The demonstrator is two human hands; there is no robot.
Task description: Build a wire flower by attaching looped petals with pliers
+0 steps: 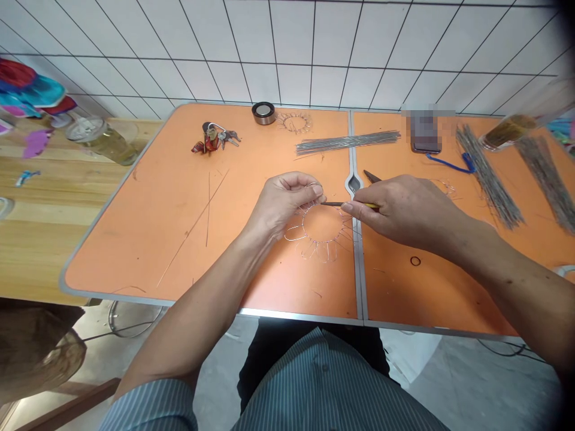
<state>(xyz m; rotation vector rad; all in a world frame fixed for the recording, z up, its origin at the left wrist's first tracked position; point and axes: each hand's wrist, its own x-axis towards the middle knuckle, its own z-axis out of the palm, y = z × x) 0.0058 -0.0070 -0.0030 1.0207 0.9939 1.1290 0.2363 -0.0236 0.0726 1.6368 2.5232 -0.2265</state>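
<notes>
A ring of thin wire with loops around it (323, 242) is held just above the orange folding table (179, 239). My left hand (287, 200) pinches its upper left edge between thumb and fingers. My right hand (399, 206) is closed around a slim dark tool with a yellow part (331, 204). The tool's tip points left and meets the wire near my left fingertips; whether it touches the wire I cannot tell. A dark pointed tip (372, 176) shows beside my right knuckles, its other end hidden behind the hand.
Behind my hands lies a bundle of straight wires (348, 142); more wire bundles (489, 176) lie right. Keys (220, 137), a round black-and-silver lid (263, 112), another looped wire ring (295, 123) and a phone (426, 134) are at the back. A black band (415, 261) lies in front.
</notes>
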